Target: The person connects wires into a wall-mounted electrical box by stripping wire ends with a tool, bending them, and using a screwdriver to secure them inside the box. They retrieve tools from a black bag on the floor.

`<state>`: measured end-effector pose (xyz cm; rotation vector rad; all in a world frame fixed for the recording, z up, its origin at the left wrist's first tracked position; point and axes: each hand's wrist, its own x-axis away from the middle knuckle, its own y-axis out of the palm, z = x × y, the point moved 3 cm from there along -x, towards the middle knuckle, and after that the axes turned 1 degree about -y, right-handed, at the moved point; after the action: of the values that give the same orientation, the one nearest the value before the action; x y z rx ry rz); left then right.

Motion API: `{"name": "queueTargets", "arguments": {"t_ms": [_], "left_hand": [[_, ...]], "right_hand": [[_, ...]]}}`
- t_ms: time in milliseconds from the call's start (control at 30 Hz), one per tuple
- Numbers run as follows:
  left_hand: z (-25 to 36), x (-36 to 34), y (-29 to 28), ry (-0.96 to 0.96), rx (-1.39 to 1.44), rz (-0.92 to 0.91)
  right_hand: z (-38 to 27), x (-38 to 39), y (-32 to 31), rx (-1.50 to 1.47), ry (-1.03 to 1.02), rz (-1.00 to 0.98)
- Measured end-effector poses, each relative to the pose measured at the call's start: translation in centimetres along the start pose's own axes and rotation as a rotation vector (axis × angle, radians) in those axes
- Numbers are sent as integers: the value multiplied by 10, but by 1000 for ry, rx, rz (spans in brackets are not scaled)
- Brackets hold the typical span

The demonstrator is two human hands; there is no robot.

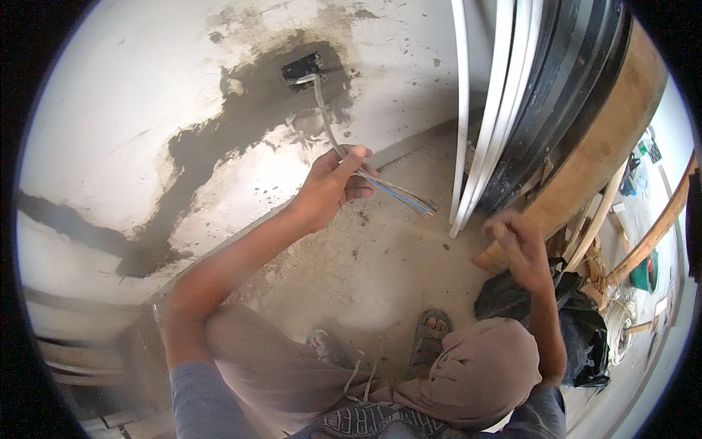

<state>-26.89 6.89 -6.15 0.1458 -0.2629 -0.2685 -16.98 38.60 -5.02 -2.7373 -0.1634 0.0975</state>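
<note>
A grey electrical cable (326, 121) comes out of a dark square wall box (298, 68) and hangs down to my left hand (338, 179). That hand is closed around the cable near its end, thumb on top. Past the fingers, the cable's separate wires (401, 193) fan out to the right, one of them blue and the others brownish or greyish. My right hand (518, 249) is raised over the floor at the right, away from the cable. Its fingers look bent but are smeared by motion, and whether anything is in them cannot be seen.
Fresh grey plaster (241, 121) surrounds the box and runs down the white wall (110, 124). White pipes (491, 117), black panels (563, 110) and a wooden board (607, 124) lean at the right. A black plastic bag (585, 344) and wood scraps lie beside my right forearm.
</note>
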Motion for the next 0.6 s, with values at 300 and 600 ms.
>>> {"name": "queueTargets", "arguments": {"t_ms": [300,600], "left_hand": [[-15,-6,-21,3,-31,-48],[-10,-8,-8,158,82,-245]], "right_hand": [[-105,-83,99,818,-885,-145],[-121,-93,91,1195,-855,-272]]}}
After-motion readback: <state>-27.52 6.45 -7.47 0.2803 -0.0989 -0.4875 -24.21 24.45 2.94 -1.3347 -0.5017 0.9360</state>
